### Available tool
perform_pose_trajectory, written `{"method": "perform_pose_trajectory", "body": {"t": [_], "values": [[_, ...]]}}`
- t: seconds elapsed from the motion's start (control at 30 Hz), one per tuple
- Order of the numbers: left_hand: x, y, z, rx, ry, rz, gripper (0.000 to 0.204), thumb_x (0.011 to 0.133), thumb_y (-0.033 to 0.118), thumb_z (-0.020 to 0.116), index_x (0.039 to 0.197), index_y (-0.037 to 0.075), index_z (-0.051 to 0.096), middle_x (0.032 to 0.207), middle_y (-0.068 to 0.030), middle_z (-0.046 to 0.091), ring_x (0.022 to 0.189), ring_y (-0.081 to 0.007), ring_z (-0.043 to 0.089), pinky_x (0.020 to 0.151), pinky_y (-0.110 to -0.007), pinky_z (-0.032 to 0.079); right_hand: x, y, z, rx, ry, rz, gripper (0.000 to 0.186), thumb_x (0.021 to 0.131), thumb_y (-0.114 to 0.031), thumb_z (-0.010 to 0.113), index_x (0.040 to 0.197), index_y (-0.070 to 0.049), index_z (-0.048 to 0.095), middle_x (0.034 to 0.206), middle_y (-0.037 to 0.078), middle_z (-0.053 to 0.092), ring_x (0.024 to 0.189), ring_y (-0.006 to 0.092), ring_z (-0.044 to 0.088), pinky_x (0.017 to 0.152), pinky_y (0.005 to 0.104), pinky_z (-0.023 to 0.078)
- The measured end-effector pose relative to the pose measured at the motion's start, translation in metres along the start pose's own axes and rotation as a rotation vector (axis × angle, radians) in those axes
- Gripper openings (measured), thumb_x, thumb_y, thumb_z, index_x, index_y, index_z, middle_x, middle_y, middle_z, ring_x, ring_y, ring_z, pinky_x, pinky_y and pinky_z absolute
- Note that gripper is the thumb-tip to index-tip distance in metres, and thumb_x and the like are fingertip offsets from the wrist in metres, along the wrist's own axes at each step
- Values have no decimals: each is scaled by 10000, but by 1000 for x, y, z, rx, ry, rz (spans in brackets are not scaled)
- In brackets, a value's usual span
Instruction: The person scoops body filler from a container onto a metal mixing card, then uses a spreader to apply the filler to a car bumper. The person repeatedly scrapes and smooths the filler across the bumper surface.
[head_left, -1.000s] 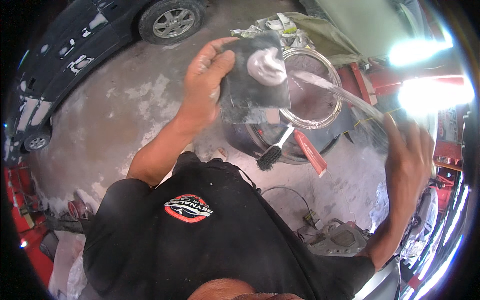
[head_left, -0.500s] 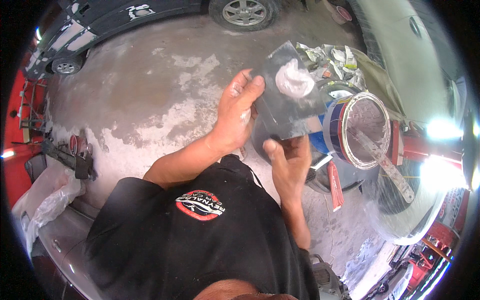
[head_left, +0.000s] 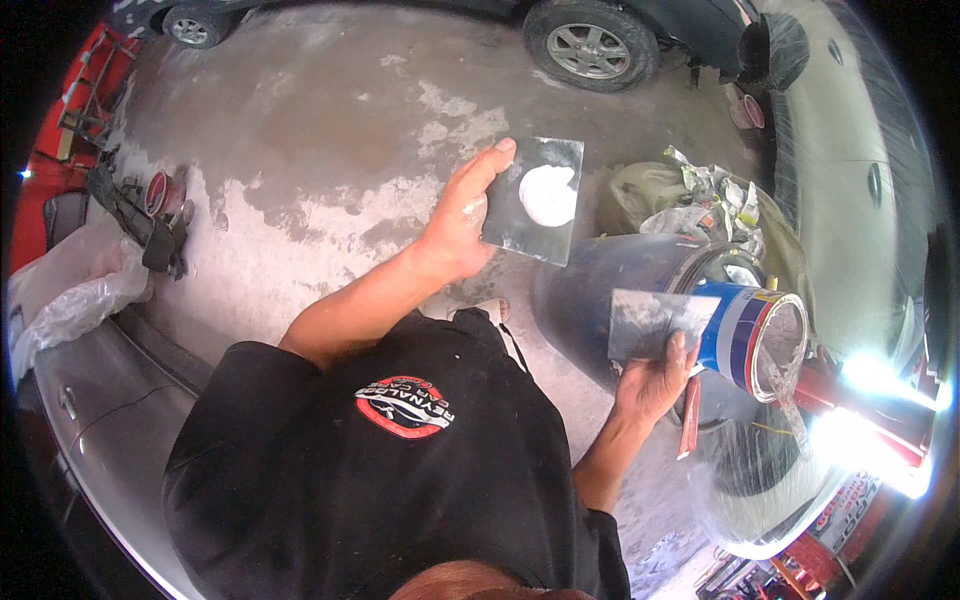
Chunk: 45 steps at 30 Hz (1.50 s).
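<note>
White paste tops the plate left hand pinches; right hand pinches grey sheet.

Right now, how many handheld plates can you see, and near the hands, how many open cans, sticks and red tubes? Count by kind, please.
Handheld plates: 2 (left plate, right plate)
Open can: 1
Stick in the can: 1
Red tube, partly hidden: 1
Total: 5

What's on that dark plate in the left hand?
A white blob sits on the dark plate in the left hand. The surface beneath the blob can't be seen; it's covered.
</note>
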<state>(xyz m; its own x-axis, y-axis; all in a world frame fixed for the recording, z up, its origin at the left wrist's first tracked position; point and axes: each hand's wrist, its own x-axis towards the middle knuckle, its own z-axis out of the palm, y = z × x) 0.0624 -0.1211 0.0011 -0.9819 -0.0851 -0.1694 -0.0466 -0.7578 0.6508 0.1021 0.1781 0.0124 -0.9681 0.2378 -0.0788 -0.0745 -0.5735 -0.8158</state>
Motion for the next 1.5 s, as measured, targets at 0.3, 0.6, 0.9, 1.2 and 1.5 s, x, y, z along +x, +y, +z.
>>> {"method": "perform_pose_trajectory", "body": {"t": [0.3,0.6,0.9,1.2,1.5], "values": [[-41,42,-10,413,-244,33,551,1072,431,369,1354,-15,531,1221,-112,636,1090,-172,607,961,-321,488,-3,0,159,-1494,-924,-1142,502,652,23,715,1131,-126,718,1065,51,679,914,256,631,777,354,475],[-56,34,-14,671,-115,62,440,1080,305,383,1310,-32,547,1044,-59,625,956,-107,543,845,-283,472,-21,38,170,-1442,-1083,-824,425,654,8,711,1051,-141,722,1026,-12,666,929,231,609,761,367,467],[-42,34,-10,763,-116,61,295,1028,212,455,1090,-41,594,941,-37,622,855,-95,516,765,-304,470,-34,27,154,-1534,-1147,-741,397,663,-7,707,1035,-144,717,988,-15,664,918,234,600,760,371,469],[-13,21,-18,379,77,197,331,1000,289,550,1129,-12,599,998,-78,678,906,-144,656,803,-321,545,-38,13,134,-1350,-929,-792,365,694,62,668,1037,-49,720,991,103,680,912,296,640,833,401,511],[-30,3,-26,-268,124,-385,306,988,227,551,1196,4,577,1097,-135,663,969,-263,687,861,-398,572,-33,73,105,-1347,-705,-894,424,736,98,641,1112,-77,729,1054,127,636,971,320,602,926,446,505]]}}
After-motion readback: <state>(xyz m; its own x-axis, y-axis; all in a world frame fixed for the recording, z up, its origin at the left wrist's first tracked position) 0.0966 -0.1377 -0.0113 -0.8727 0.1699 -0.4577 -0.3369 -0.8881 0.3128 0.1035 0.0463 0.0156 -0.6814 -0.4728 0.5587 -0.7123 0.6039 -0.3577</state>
